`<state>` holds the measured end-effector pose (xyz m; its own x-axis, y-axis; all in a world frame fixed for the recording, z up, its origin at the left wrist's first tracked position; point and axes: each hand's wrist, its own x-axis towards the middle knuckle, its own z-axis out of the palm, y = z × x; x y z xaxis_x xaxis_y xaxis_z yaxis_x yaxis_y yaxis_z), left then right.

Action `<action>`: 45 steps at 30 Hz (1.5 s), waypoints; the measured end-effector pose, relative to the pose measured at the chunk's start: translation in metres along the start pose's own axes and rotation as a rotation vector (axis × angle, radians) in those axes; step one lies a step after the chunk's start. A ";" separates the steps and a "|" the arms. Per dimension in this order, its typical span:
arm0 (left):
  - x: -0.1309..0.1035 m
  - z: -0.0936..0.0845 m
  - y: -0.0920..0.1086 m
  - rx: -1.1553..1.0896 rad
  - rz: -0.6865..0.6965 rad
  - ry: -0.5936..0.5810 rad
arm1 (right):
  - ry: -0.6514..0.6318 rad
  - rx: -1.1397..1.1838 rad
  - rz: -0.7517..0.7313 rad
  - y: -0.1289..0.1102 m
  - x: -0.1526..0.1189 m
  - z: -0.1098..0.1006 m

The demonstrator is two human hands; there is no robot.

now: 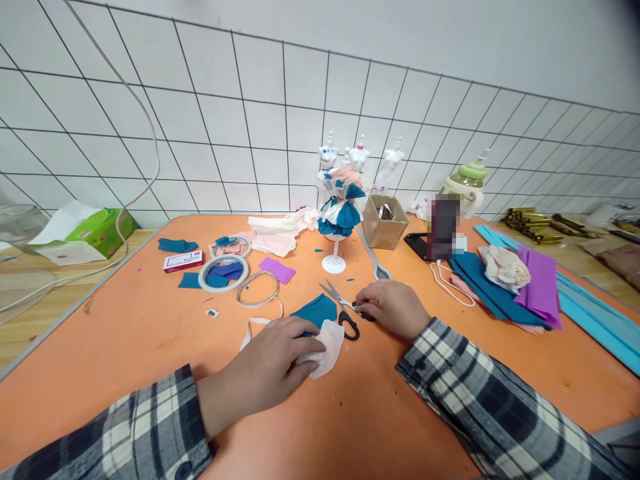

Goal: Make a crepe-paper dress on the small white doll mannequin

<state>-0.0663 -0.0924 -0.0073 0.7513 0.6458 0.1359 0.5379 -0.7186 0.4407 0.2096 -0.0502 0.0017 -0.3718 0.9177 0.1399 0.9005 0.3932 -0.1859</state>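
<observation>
My left hand pinches a small pale piece of crepe paper between thumb and fingers, low over the table. Just beyond it lies a teal crepe paper piece, partly covered by the pale one. My right hand has its fingers closed at one black handle of a pair of scissors. The scissors rest on the table with blades parted, pointing away to the left. Past them stands a small white dress form on a round base, dressed in teal and pale pink ruffles.
On the orange table to the left are tape rolls, a small red-and-white box and a purple scrap. A cardboard box, a phone and folded coloured crepe paper stand or lie to the right.
</observation>
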 end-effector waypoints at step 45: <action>0.000 -0.002 0.000 0.033 0.033 0.022 | -0.025 0.021 -0.056 0.000 -0.004 0.000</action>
<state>-0.0668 -0.0919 -0.0057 0.7607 0.6266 0.1694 0.5255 -0.7476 0.4061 0.2114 -0.0539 0.0008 -0.4275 0.8951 0.1266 0.8731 0.4451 -0.1988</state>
